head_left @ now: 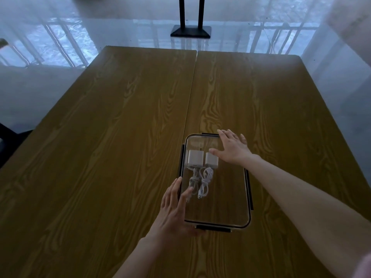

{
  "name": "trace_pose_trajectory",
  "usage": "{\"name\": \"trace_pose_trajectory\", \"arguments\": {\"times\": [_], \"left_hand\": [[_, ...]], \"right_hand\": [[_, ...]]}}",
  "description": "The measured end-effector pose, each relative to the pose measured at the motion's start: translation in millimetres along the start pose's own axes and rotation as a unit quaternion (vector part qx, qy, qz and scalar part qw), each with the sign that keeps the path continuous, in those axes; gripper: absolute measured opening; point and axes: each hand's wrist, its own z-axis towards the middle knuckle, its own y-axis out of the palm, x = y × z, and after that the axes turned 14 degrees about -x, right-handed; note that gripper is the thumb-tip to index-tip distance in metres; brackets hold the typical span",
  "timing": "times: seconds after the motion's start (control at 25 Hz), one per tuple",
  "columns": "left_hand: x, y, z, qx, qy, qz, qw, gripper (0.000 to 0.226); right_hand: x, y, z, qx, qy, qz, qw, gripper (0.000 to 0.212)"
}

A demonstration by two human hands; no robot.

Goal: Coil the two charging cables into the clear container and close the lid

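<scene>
A clear rectangular container (226, 197) with black side clips lies on the wooden table, its clear lid on top. Inside, toward the far left, two white charger plugs (202, 160) sit side by side with two coiled white cables (199, 184) below them. My left hand (176, 209) rests flat with straight fingers on the lid's near left corner and edge. My right hand (232, 149) lies spread with straight fingers on the lid's far right corner.
The wooden table (120, 137) is made of two boards joined by a seam running down its middle. Beyond its far edge a black stand (190, 31) rises from a glossy floor. A dark chair part (8, 137) shows at the left.
</scene>
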Motion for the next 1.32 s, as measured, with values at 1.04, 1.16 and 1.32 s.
{"name": "trace_pose_trajectory", "arguments": {"times": [1.04, 1.16, 1.32], "left_hand": [[7, -6, -4, -0.036, -0.023, 0.036, 0.998, 0.110], [15, -14, -10, -0.053, -0.032, 0.048, 0.997, 0.099], [35, -36, -11, -0.014, -0.043, 0.058, 0.997, 0.087]], "right_hand": [[4, 41, -53, 0.095, -0.008, 0.045, 0.994, 0.079], [10, 53, -84, 0.092, 0.019, 0.033, 0.995, 0.079], [10, 48, -115, 0.083, 0.038, 0.008, 0.996, 0.083]]}}
